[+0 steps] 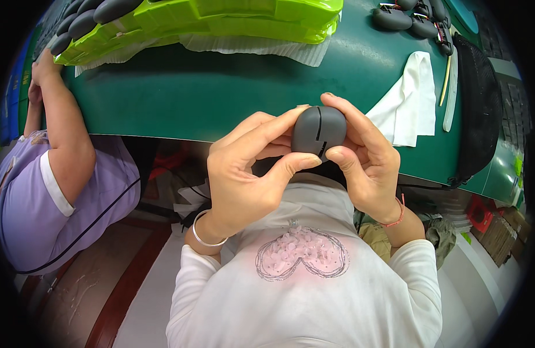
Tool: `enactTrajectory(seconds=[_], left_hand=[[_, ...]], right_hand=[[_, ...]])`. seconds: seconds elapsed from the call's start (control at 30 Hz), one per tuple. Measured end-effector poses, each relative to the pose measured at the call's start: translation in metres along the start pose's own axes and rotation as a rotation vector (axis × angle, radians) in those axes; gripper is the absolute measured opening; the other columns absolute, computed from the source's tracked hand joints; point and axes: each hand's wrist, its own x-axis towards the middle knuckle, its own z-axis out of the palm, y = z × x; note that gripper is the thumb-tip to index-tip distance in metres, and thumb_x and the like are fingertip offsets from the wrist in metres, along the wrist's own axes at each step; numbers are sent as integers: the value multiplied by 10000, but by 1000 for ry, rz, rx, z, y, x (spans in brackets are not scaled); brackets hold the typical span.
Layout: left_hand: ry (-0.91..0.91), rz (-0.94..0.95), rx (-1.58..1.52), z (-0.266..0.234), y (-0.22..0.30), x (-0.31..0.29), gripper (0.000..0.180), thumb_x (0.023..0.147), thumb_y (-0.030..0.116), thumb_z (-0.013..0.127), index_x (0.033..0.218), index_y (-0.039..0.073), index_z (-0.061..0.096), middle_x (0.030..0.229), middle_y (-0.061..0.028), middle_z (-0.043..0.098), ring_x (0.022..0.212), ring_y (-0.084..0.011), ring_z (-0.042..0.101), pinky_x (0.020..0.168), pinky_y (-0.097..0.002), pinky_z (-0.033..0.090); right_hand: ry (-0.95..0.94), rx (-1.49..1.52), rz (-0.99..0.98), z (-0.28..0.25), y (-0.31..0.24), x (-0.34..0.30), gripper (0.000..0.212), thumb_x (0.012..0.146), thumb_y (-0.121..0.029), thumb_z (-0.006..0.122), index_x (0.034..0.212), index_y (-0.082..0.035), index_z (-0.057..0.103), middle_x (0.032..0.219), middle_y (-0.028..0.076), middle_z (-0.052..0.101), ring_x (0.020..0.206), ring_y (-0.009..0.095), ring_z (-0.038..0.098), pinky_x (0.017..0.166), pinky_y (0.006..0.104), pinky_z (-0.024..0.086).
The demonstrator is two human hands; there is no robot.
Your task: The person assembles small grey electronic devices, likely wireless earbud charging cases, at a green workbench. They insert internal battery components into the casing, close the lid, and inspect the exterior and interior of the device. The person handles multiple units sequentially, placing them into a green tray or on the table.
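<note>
Both hands hold one dark grey mouse-shaped plastic shell [318,130] up in front of the chest, just past the near edge of the green table mat [221,87]. Left hand [244,174]: thumb and forefinger clamped on the shell's left side and lower edge. Right hand [363,156]: fingers wrapped over the top, thumb pressing its lower right. A thin dark seam runs down the shell's face, stepped partway down.

Looks like a close check or press-fit of the shell. To do it well, I'd judge: keep fingertips off the seam so it stays visible, press evenly from both sides, turn the part slowly, don't squeeze hard enough to flex it.

On the table: a white cloth [406,98] to the right, lime green trays [221,17] at the far edge with more grey shells [85,20] on them, another group of dark shells [412,20] at far right. A co-worker in a lilac shirt [41,197] sits to the left, arm on the mat. Silver bangle [205,235] on left wrist, red cord [398,214] on right.
</note>
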Motion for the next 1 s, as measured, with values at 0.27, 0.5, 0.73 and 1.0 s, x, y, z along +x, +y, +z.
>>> enactTrajectory(seconds=[0.27,0.5,0.73,1.0], left_hand=[[-25,-1,11,5,7,6,480,696,-96,735,1156,-82,596,950,-126,638,871,-171,634,809,-295,568],[16,140,247,4,3,2,694,646,44,824,1265,-44,521,1097,-149,620,987,-212,614,792,-297,542],[139,491,597,10,-11,4,653,545,53,855,1144,-20,607,1056,-149,643,885,-259,611,736,-310,503],[-58,296,386,-7,7,-1,607,565,38,839,1125,-38,616,1021,-143,657,886,-223,637,737,-292,528]], right_hand=[[53,98,21,0,0,-4,465,904,49,531,1354,50,415,1313,163,518,1137,191,547,954,300,459],[185,614,270,2,-4,6,549,918,-43,583,1402,26,332,1280,151,527,1143,188,539,969,319,465],[137,520,278,9,-7,1,565,913,-48,593,1403,27,321,1314,153,472,1120,199,556,939,324,495],[-261,162,30,-28,-5,12,632,770,-18,740,1328,10,445,1262,133,505,1110,231,582,935,344,516]])
